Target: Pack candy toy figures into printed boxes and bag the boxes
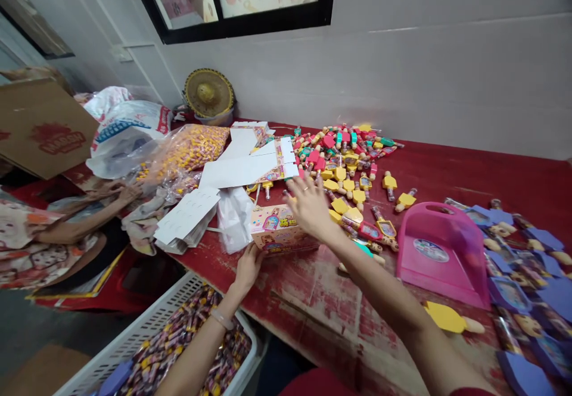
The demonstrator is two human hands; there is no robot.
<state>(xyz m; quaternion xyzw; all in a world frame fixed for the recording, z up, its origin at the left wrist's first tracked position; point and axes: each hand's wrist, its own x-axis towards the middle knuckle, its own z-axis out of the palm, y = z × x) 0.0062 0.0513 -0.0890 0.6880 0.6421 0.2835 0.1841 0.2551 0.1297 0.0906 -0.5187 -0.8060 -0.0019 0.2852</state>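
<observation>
Hands stand well apart. The left hand (247, 271) touches the near side of a printed cardboard box (281, 230), though whether it grips cannot be told. The right hand (310, 208) is open, fingers spread, just above the box's far end. The box sits on a worn red table (322, 318), its long axis pointing roughly left to right and slightly tilted. Open red tabletop lies between the box and the table's near edge, with more room toward the right forearm. Beyond the box, a heap of candy pops (339, 170) crowds the way, and flat white cards (236, 170) lie to its left beside a stack of white cards (187, 220). A pink dustpan (442, 253) sits to the right. Below the table edge, a white plastic basket (152, 330) holds wrapped candies. A co-worker's hands (116, 192) are at the far left.
</observation>
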